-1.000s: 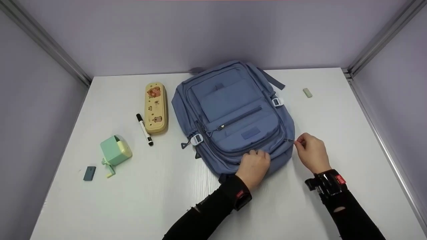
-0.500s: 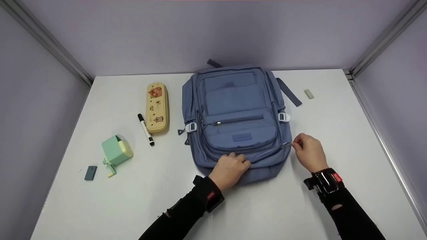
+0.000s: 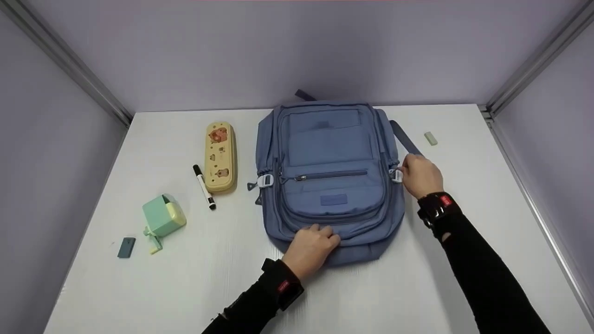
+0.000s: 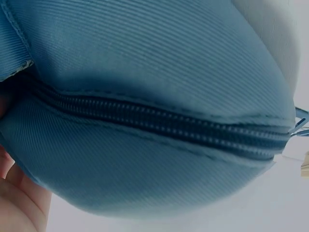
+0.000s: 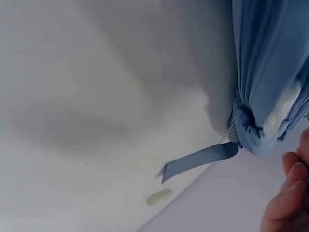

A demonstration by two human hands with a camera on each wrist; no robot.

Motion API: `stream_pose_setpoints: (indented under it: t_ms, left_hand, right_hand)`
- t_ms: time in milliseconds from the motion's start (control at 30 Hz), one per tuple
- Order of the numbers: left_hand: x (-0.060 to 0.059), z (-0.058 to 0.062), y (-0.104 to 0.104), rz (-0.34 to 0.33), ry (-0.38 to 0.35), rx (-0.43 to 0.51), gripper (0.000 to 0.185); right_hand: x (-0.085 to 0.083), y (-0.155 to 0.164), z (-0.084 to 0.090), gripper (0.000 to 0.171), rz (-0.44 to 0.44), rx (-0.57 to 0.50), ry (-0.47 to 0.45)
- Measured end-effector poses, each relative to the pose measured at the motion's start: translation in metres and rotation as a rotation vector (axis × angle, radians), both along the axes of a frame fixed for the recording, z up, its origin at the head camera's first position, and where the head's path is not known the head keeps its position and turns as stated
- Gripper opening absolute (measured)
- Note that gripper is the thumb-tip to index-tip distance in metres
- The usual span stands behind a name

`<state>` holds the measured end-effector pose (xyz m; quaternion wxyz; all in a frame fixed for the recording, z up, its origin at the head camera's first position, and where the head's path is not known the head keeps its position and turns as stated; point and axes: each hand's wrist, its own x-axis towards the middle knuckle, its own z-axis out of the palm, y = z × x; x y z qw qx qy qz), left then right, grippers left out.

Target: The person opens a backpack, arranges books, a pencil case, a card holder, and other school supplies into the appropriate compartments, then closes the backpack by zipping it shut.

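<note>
A blue backpack [image 3: 332, 144] lies on its back on the white table. My left hand [image 3: 310, 250] grips the fabric at its lower front edge; in the left wrist view a zipper [image 4: 169, 123] runs across the cloth beside the fingers [image 4: 21, 200]. At the bag's right side, my right hand [image 3: 421, 175] is next to the white buckle [image 3: 397, 176], fingertips pinched together on the zipper pull, which is mostly hidden. In the right wrist view its curled fingers [image 5: 289, 193] show at the edge, close to the bag's side.
Left of the bag lie a yellow pencil case [image 3: 220, 157], a black-and-white marker [image 3: 204, 187], a green pencil sharpener [image 3: 162, 217] with a crank and a small dark block [image 3: 126, 247]. A pale green eraser [image 3: 430, 138] lies at the right. Panels enclose the table.
The backpack has turned from tilted to nearly straight. My right hand has travelled up its right side from the lower corner to the buckle. My left hand has shifted left, still gripping the fabric.
</note>
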<state>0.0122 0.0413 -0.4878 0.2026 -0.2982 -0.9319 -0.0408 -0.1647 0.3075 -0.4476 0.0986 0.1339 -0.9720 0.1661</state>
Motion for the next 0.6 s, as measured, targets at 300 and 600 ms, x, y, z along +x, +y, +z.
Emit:
stream_pose_setpoints:
  t_ms: [300,600]
  left_hand:
    - [0.004,-0.004,0.0,0.015,0.002,0.0,0.013]
    - [0.004,-0.007,-0.005,0.026,-0.005,0.038,0.015]
  right_hand:
    - [-0.037,-0.021,0.006,0.014,-0.121,-0.024,0.044]
    - [-0.026,-0.015,0.001,0.014,-0.018,-0.133,-0.067]
